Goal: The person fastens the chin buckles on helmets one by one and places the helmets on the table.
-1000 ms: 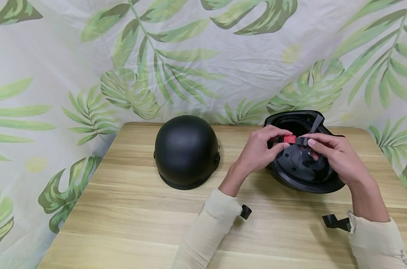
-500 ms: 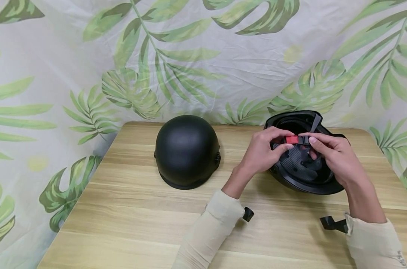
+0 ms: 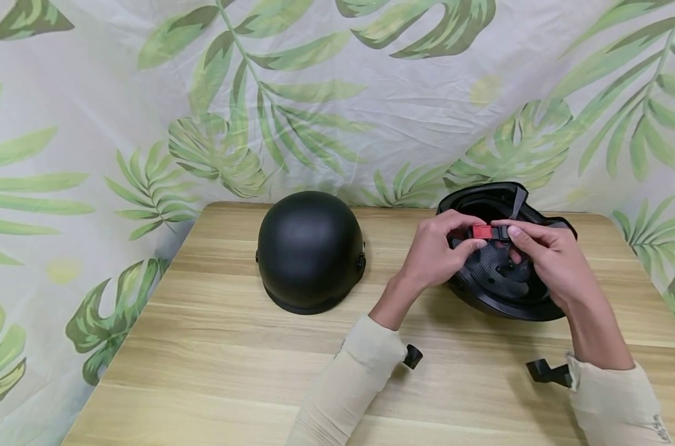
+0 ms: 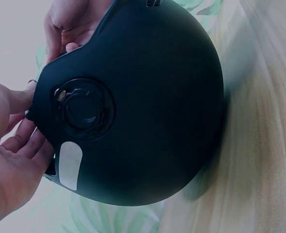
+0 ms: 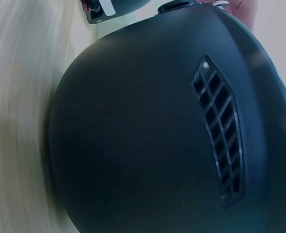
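An upturned black helmet (image 3: 496, 305) rests on the table at the right, its padded inside facing up. Over its opening, my left hand (image 3: 434, 251) pinches the red half of a chin-strap buckle (image 3: 481, 231) between thumb and fingers. My right hand (image 3: 560, 263) pinches the black half, and the two halves sit end to end. A grey strap (image 3: 519, 203) runs from the buckle area to the far rim. The left wrist view shows the helmet's side with a round dial (image 4: 85, 109); in the right wrist view its shell (image 5: 133, 131) hides most of the hand.
A second black helmet (image 3: 310, 251) stands dome up on the wooden table (image 3: 220, 359), left of my hands. A leaf-patterned cloth (image 3: 315, 111) hangs right behind the table's back edge. Black wrist mounts (image 3: 548, 371) stick out from both sleeves.
The pinched buckle shifts slightly right and then back left, its red and black halves drawing closer together. The upturned helmet tilts a little with it. The second helmet stays put.
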`<state>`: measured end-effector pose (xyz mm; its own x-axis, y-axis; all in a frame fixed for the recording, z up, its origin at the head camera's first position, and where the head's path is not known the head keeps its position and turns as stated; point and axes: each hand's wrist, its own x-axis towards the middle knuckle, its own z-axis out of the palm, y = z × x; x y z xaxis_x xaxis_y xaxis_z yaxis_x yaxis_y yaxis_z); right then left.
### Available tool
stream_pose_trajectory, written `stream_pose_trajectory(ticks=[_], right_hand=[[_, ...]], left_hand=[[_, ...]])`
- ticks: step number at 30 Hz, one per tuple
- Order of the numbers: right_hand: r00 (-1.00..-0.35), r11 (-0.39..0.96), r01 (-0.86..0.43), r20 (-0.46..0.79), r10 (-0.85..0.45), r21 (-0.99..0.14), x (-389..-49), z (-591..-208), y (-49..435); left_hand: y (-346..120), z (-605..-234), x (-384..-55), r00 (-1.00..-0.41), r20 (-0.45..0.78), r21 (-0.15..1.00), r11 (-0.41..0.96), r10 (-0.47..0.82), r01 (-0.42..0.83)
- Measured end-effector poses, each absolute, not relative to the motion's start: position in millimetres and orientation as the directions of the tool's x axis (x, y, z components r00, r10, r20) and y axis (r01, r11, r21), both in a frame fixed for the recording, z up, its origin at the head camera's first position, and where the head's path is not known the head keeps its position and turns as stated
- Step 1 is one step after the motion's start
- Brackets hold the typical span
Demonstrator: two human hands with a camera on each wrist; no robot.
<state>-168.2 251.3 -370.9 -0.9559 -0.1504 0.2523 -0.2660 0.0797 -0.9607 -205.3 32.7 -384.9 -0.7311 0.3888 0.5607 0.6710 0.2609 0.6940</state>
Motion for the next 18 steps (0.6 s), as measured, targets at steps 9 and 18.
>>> stream_pose_trajectory(ticks=[9,18], right_hand=[[-0.964,-0.021,-0.202,0.202,-0.172,-0.979,-165.6,-367.9,251.7],[-0.961,-0.117,-0.195,0.213,-0.177,-0.974,-166.7,-370.0,254.3]], left_hand=[[27.3,-383.0,-209.4,-0.735,0.582,0.711,0.221,0.349,0.668],[22.7,-378.7,-209.2,-0.756,0.511,0.759,0.198,0.408,0.620]])
